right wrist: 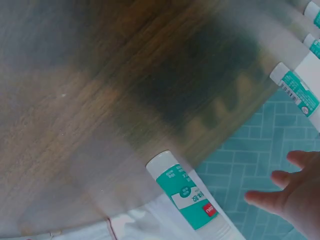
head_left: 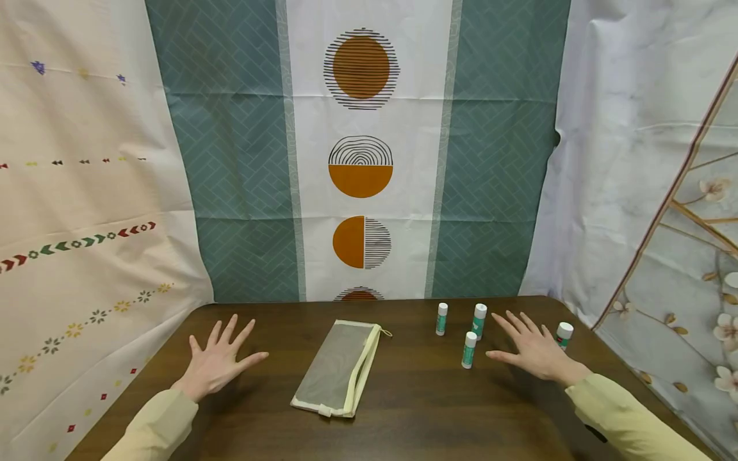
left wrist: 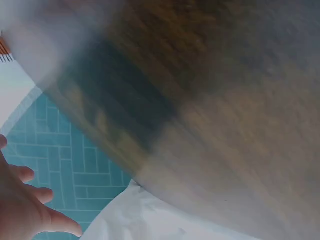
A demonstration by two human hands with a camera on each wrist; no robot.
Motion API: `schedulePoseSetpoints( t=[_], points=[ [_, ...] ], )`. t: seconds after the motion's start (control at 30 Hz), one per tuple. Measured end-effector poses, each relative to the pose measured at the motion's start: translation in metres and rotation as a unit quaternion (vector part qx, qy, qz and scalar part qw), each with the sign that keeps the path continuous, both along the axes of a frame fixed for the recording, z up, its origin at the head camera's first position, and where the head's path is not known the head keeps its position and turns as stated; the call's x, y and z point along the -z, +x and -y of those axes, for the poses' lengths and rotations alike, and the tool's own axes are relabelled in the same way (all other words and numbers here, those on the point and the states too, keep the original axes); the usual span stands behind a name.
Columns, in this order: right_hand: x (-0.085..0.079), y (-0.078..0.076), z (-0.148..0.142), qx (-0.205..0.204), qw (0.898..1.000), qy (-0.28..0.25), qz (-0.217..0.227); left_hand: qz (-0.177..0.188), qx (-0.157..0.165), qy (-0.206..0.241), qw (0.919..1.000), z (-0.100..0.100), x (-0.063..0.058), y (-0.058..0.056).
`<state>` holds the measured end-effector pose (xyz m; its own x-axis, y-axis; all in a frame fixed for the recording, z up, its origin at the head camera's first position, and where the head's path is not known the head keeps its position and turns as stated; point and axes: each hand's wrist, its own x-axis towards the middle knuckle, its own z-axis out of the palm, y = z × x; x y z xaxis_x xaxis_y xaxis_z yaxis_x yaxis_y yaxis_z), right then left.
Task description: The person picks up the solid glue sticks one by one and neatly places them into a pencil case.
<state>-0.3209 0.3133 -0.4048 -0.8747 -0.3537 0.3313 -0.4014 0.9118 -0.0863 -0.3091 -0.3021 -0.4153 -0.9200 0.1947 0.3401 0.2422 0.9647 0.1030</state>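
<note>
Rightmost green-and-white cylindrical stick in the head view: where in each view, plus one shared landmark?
Head: the green-and-white cylindrical stick is at right, partly hidden by the right hand.
Left wrist: not in it.
Right wrist: lower middle, slanting across the picture.
Shared landmark: the dark brown wooden table.

Soft shadows, pale glare across tabletop [right wrist: 65, 130]

Both arms are stretching forward, well apart, pale yellow sleeves [head_left: 158, 419] covering them down to the wrists [head_left: 186, 388]. The left hand [head_left: 216, 365] is hovering palm down, its fingers [head_left: 244, 334] fanning straight and its thumb [head_left: 252, 361] pointing inward. The right hand [head_left: 536, 353] is also hovering palm down, its straight fingers [head_left: 506, 326] spreading forward and inward, its thumb [head_left: 501, 356] pointing toward the left hand.
</note>
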Motion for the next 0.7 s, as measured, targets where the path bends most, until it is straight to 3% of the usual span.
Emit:
schedulePoseSetpoints(
  t=[0.2, 0.47, 0.7],
  points=[
    [-0.004, 0.000, 0.001, -0.020, 0.999, -0.041, 0.007, -0.006, 0.010, -0.003, 0.9999, -0.005, -0.006, -0.005],
    [-0.006, 0.002, 0.005, -0.025, 0.994, -0.099, 0.031, -0.014, 0.024, -0.006, 0.9996, -0.017, -0.006, -0.002],
    [-0.005, -0.002, 0.010, -0.052, 0.981, -0.175, 0.062, -0.020, 0.036, 0.003, 0.9992, -0.033, -0.011, -0.004]
  ],
)
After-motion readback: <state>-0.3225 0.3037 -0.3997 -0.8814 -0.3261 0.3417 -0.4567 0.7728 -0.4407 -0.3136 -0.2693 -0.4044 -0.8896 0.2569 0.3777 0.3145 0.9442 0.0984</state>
